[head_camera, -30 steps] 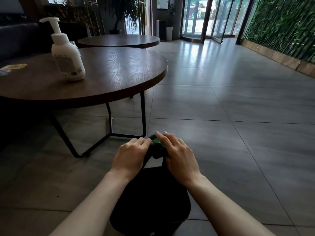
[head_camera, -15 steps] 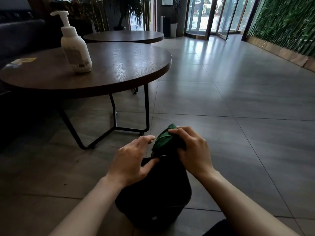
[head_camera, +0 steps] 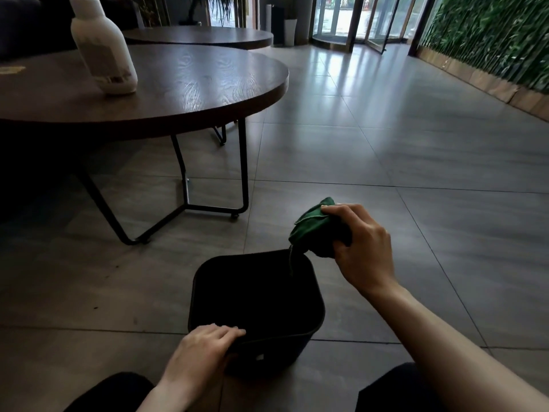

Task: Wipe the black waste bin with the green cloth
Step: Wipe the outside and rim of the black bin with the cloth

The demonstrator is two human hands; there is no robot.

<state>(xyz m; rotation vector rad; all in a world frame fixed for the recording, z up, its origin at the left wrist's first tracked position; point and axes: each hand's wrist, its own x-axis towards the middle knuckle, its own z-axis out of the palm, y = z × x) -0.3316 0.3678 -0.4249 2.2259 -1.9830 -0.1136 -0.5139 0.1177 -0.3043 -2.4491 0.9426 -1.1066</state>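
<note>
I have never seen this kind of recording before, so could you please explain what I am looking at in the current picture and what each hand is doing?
There is no machine here: a person wears a wide-angle camera on the head, looking forward and down at two bare hands. The black waste bin stands upright on the tiled floor, its opening facing the camera. The left hand grips the bin's near rim. The right hand holds the bunched green cloth at the far right corner of the rim, with a thin strand hanging over the opening. To the left is a round wooden table with a white bottle standing on it.
</note>
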